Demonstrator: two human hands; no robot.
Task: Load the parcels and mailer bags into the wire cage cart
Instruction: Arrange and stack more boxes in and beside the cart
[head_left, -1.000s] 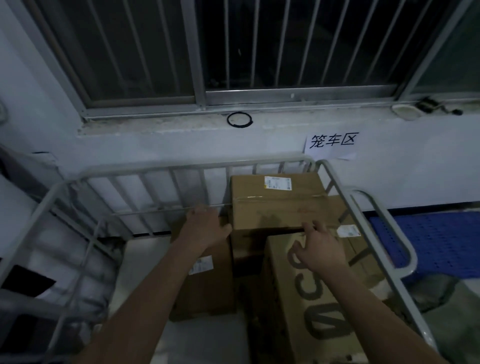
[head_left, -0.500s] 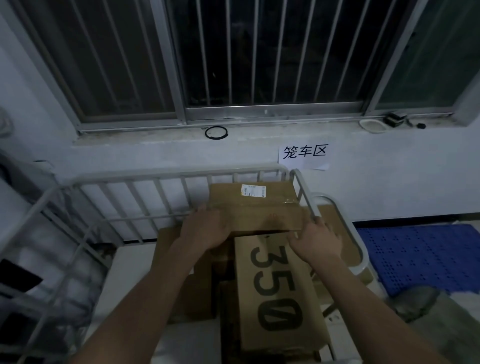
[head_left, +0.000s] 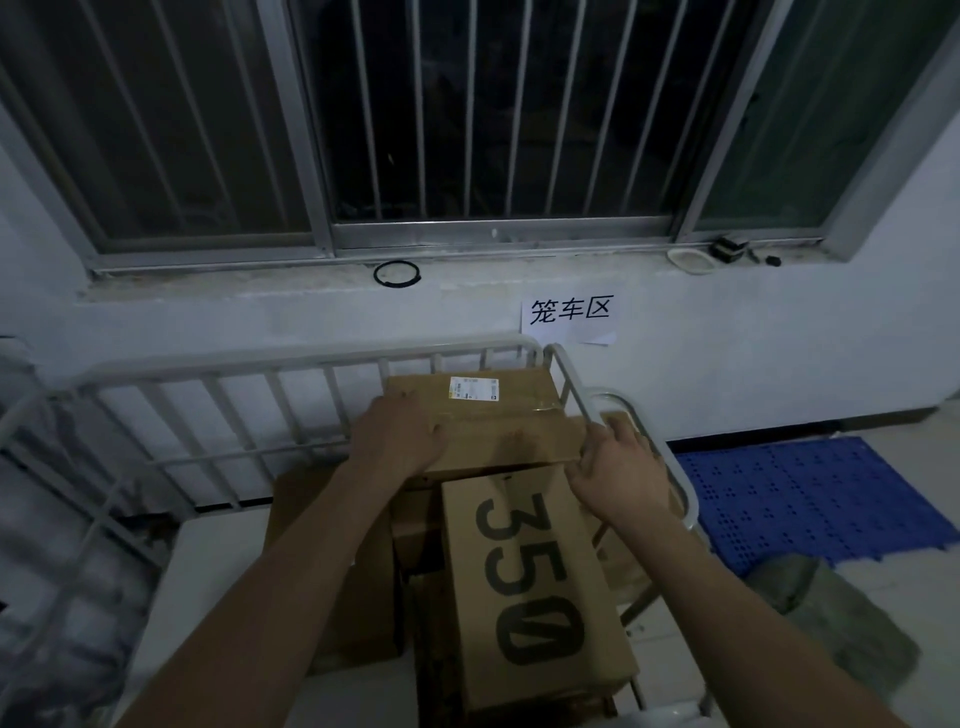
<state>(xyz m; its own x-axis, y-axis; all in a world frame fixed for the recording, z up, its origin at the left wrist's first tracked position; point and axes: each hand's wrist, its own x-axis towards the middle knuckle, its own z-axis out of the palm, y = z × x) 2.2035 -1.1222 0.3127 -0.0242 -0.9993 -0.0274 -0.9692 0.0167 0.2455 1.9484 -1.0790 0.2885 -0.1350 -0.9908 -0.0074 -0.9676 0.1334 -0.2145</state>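
My left hand lay palm-down on the near left corner of the labelled cardboard box, fingers spread loosely across its top. The fingers of my right hand were bent round the box's right end in a grip, just beside the right side rail of the wire cage cart. That rail left little room on that side.

The box sat in the far right corner of the cart, shipping label facing up. Its near edge rested on a long carton printed 350, which ran towards me. A lower brown carton lay to the left, under my forearm.

On the wall beyond the cart hung a paper sign. A black ring and a white dish lay on the sill of the barred window. On the floor to the right was a blue perforated mat, and nearer me a grey-green heap that I could not identify.
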